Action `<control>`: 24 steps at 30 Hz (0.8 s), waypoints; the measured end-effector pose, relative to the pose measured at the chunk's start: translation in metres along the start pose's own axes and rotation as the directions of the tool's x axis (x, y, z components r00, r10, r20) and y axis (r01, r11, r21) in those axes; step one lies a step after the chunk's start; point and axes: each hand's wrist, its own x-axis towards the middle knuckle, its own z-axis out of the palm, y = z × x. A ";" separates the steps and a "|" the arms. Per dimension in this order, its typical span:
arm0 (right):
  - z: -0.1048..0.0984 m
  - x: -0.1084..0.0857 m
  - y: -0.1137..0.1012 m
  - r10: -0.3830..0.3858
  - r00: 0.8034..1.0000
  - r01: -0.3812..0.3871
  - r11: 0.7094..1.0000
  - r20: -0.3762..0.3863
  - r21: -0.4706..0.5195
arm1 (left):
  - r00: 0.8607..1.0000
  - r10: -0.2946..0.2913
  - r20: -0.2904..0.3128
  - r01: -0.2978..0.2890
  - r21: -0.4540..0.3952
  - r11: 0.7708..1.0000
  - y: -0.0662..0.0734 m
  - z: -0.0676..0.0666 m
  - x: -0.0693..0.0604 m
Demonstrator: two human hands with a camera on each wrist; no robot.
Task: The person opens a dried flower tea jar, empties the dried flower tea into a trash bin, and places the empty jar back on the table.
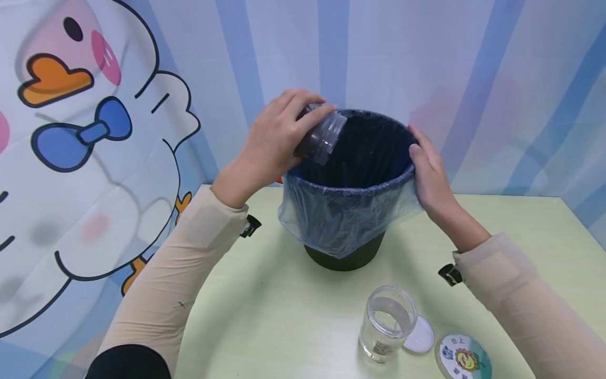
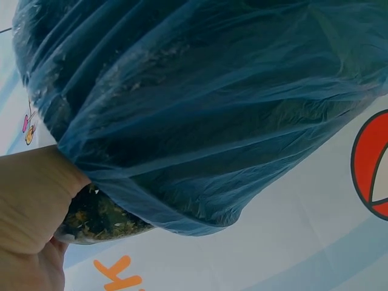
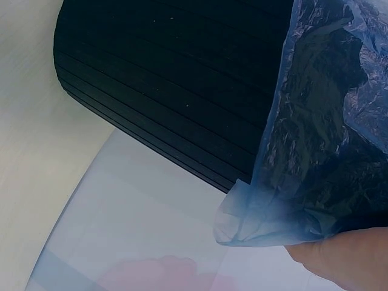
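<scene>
My left hand (image 1: 276,134) grips a clear jar (image 1: 327,138), tilted with its mouth toward the inside of a black trash bin (image 1: 347,259). Bits of dry, leafy matter show through the jar (image 2: 103,219) in the left wrist view, where the bag hides part of it. A thin blue bag (image 1: 338,218) lines the bin and hangs over its rim. At the right side my right hand (image 1: 433,181) holds the bin's rim through the bag, thumb toward me. How much lies inside the bin cannot be seen.
An open glass jar (image 1: 385,329) stands near the table's front edge. Beside it lie a whitish lid (image 1: 420,336) and a round lid with a sunflower picture (image 1: 464,359). Behind the pale table (image 1: 265,305) hangs a striped blue cloth (image 1: 379,52) with cartoon prints.
</scene>
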 end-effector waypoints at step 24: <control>0.000 0.000 -0.001 -0.008 1.000 0.008 1.000 0.000 -0.002 | 0.994 0.111 -0.007 -0.111 0.060 0.992 0.000 0.001 0.003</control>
